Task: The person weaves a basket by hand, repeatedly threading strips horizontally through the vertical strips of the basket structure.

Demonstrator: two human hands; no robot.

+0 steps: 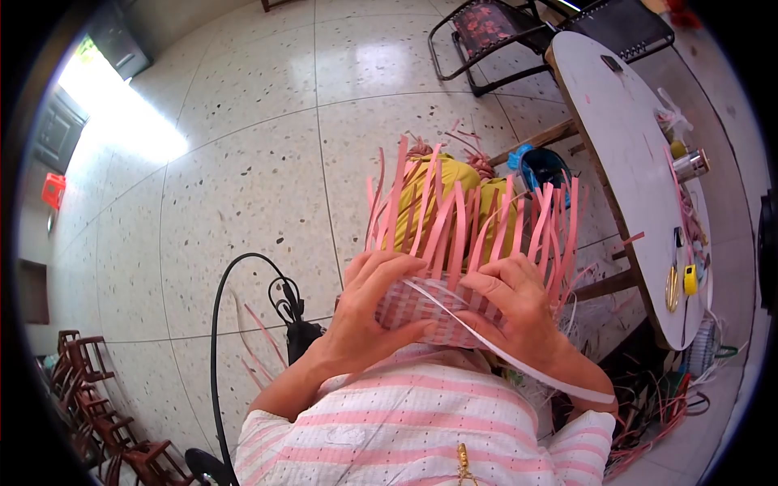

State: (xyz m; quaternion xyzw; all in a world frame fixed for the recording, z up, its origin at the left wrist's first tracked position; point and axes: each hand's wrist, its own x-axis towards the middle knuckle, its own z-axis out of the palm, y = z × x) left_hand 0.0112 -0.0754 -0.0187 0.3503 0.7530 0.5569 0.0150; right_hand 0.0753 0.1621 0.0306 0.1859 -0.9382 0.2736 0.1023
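A partly woven basket (442, 322) of pink and white plastic strips rests against my lap, its loose pink strips (442, 219) standing up and fanning away from me. My left hand (369, 304) grips its left side, fingers over the upper edge and thumb on the near face. On the right side, my right hand (519, 312) holds the same weave with bent fingers. A long white strip (535, 368) slants from the weave's upper edge, past my right thumb and over my right forearm. The fingertips behind the weave are hidden.
A white oval table (624, 162) stands at the right, with a yellow tape measure (690, 279), scissors (672, 287) and a can (691, 165) on it. A black cable (215, 348) loops at the left. Folding chairs (494, 40) stand behind; small wooden stools (97, 405) sit lower left.
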